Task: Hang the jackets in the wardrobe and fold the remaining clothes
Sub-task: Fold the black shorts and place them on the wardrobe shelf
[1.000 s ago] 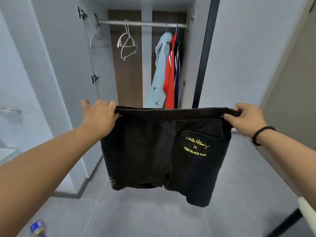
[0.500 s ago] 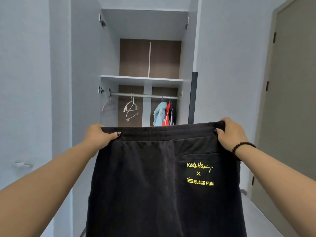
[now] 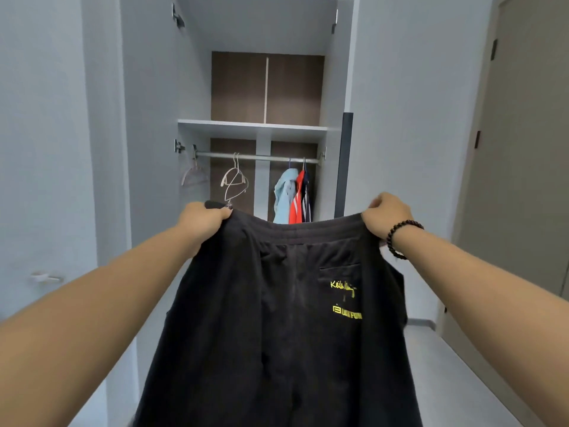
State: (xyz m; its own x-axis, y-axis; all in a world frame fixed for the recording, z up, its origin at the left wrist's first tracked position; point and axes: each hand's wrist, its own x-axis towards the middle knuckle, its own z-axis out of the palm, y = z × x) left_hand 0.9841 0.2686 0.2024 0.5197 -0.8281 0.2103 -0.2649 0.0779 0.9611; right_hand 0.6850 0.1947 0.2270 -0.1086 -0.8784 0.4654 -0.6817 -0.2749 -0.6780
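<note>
We hold black cotton shorts with yellow print (image 3: 277, 318) up before the open grey wardrobe (image 3: 252, 129); left hand (image 3: 204, 220) and right hand (image 3: 385, 217) each grip the waistband. Waistband now sags, hands closer than before: folding likely starts.

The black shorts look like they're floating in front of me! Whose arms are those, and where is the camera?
The camera sits on a person's head, so you see what they see. The arms are theirs. Their left hand and right hand each grip the waistband of the black shorts, holding them up in the air. Behind stands an open wardrobe with a rail. Jackets hang on the rail, light blue, red and dark, beside two empty hangers.
</note>
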